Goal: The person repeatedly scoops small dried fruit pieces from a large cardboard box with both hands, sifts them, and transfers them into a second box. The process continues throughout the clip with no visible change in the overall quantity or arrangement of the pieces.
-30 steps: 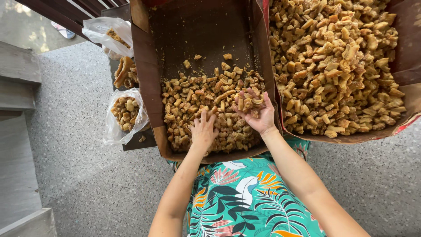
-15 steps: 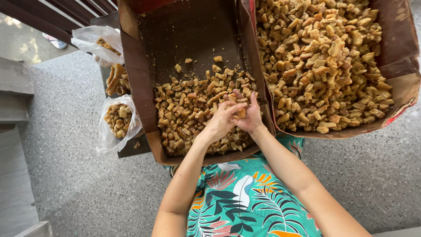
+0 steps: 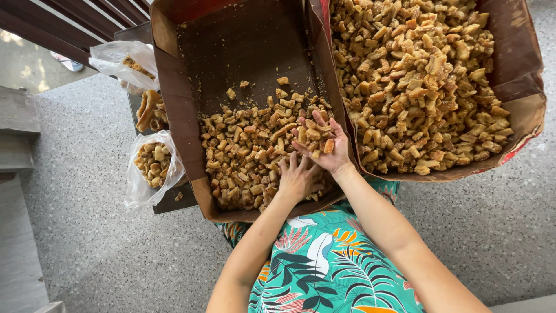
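Chunks [image 3: 315, 138] jumbled, no shared axis

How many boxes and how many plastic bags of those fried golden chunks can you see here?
Cardboard boxes: 2, the half-filled one under both hands and the heaped one to its right.
Clear plastic bags: 2, the upper one and the lower one, both left of the boxes.
Total: 4 containers.

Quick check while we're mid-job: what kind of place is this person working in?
Probably an outdoor porch or yard of a home or small food workshop, not a kitchen. A speckled terrazzo-like floor lies in daylight, two cardboard boxes of fried snack chunks sit before the person, and filled clear plastic bags lie beside them.
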